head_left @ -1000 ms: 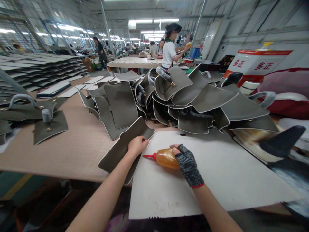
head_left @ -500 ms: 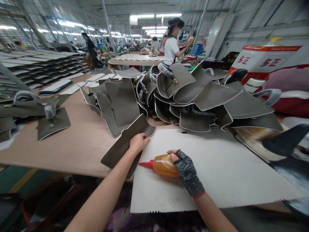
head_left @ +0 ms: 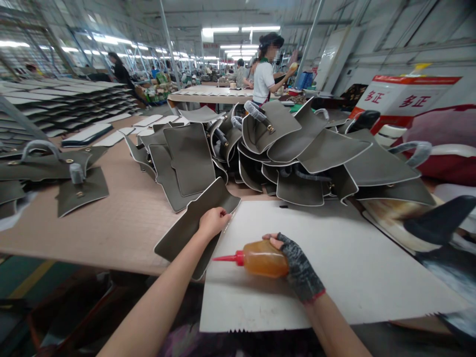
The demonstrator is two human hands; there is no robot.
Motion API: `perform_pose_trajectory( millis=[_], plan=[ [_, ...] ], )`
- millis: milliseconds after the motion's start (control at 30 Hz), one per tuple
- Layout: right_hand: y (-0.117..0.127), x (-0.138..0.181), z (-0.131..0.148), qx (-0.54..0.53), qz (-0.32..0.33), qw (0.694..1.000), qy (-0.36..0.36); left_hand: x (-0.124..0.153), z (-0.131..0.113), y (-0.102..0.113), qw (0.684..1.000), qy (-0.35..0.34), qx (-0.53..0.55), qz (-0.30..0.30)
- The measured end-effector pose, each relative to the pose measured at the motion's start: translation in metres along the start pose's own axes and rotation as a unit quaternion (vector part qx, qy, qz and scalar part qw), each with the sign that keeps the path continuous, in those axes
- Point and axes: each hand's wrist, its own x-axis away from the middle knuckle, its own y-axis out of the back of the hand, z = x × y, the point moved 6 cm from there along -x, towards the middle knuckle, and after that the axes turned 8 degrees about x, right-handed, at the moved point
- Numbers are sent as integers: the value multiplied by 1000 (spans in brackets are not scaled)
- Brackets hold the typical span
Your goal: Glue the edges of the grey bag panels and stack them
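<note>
My left hand (head_left: pixel 212 221) is closed on the near edge of a long grey leather panel (head_left: pixel 186 226) with a white rim, which lies flat on the table and overlaps the white board (head_left: pixel 334 267). In a dark fingerless glove, my right hand (head_left: pixel 297 265) grips an amber squeeze bottle (head_left: pixel 262 258) with a red nozzle. The bottle lies sideways just above the board, its tip pointing left toward the panel's lower edge.
A heap of grey bag panels with handles (head_left: pixel 297 148) fills the table behind the board. More grey pieces (head_left: pixel 74 188) lie at the left. A red and white box (head_left: pixel 405 96) stands at the right. A person in a white shirt (head_left: pixel 265 74) works at a far table.
My right hand has drawn the bottle down and toward me, tilting the nozzle lower along the panel's edge. My left hand stays on the panel.
</note>
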Motion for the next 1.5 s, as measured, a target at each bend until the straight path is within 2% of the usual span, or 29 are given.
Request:
perform_pose_trajectory(
  millis=[100,200,300,467,600,767,867,967,1033,1100,1167,1200,1267,1400,1500],
  plan=[
    [9,-8,-4,-199,31,978,-58,1,1,-1,999,-36,1,6],
    [14,-15,-3,-296,42,953,-36,10,0,-6,996,-85,-27,1],
    [13,-20,-10,-384,54,921,-31,24,-3,-12,986,-125,-101,-34],
    [11,-21,-23,-383,34,923,-18,32,-12,-17,963,-182,-187,-73],
    [10,-21,-24,-395,41,918,-16,18,-18,-18,956,-212,-193,-59],
    [9,-20,-23,-396,45,917,-12,-10,-26,-25,964,-182,-193,-26],
    [9,-19,-22,-398,43,916,-12,-17,-34,-25,972,-163,-169,-21],
    [9,-20,-22,-396,43,917,-7,-3,-40,-2,967,-200,-140,-67],
    [9,-21,-22,-394,47,918,-11,14,-35,30,955,-198,-155,-157],
    [9,-21,-23,-393,48,918,-16,29,-19,63,948,-121,-184,-229],
    [10,-21,-24,-391,44,919,-16,38,0,79,953,-15,-206,-220],
    [11,-21,-24,-389,41,920,-15,42,5,79,956,19,-218,-196],
    [11,-20,-24,-384,39,922,-14,48,3,66,954,22,-253,-158],
    [11,-21,-25,-382,45,923,-12,61,-23,20,936,-82,-309,-148],
    [10,-22,-25,-393,54,918,-12,69,-26,-2,934,-114,-309,-141]
  ],
)
